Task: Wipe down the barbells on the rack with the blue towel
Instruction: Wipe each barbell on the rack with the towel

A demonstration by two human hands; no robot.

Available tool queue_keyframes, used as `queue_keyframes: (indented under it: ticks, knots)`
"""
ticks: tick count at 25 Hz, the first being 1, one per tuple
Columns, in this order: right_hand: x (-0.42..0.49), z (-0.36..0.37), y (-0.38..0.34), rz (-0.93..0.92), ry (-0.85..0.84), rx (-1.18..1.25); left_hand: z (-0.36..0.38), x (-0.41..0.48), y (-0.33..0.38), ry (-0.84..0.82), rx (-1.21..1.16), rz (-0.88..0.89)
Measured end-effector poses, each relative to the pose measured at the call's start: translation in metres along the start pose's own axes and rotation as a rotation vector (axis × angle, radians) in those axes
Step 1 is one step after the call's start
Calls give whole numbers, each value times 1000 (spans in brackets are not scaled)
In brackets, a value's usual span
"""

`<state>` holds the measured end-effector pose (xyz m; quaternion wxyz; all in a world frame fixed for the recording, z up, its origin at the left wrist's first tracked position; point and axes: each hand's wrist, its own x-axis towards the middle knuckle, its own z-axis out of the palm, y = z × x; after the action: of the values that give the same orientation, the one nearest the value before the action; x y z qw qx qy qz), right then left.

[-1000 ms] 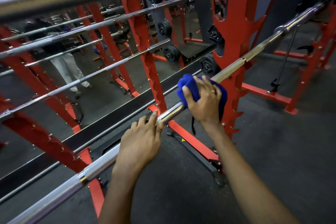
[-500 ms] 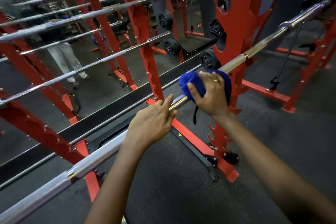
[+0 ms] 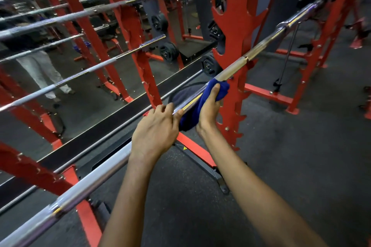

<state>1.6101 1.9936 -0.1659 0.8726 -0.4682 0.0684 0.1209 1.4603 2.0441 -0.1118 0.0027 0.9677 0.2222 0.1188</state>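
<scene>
A long steel barbell (image 3: 96, 182) runs diagonally from lower left to upper right across the red rack (image 3: 233, 62). My left hand (image 3: 155, 132) is curled over the bar near its middle. Just to the right, my right hand (image 3: 208, 112) grips the blue towel (image 3: 200, 104) from underneath, with the cloth wrapped around the underside of the bar beside the red upright. Part of the towel hangs below the bar. More barbells (image 3: 86, 70) lie on higher pegs at the upper left.
A wall mirror (image 3: 84, 94) behind the rack reflects red uprights and a person in light trousers. Black weight plates (image 3: 168, 52) hang behind the rack. The rack's red foot (image 3: 196, 154) crosses the dark rubber floor (image 3: 301, 156) below the bar.
My right hand has rolled from the top of the bar to below it, taking the towel underneath. My left hand has slid right along the bar, close to the towel.
</scene>
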Motion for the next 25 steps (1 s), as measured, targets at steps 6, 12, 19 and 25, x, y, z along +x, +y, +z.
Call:
queue_keyframes:
  ticks: [6,12,19,25]
  knots:
    - [10,0,-27,242,-217,410,2,-2,0,62,-36,0]
    - [32,-17,-16,-458,17,-345,-3,2,-2,-52,-96,-20]
    - [70,-29,-58,-950,-278,-1295,4,28,28,-87,-36,74]
    - [106,-33,-64,-1127,-209,-1151,21,29,31,71,207,163]
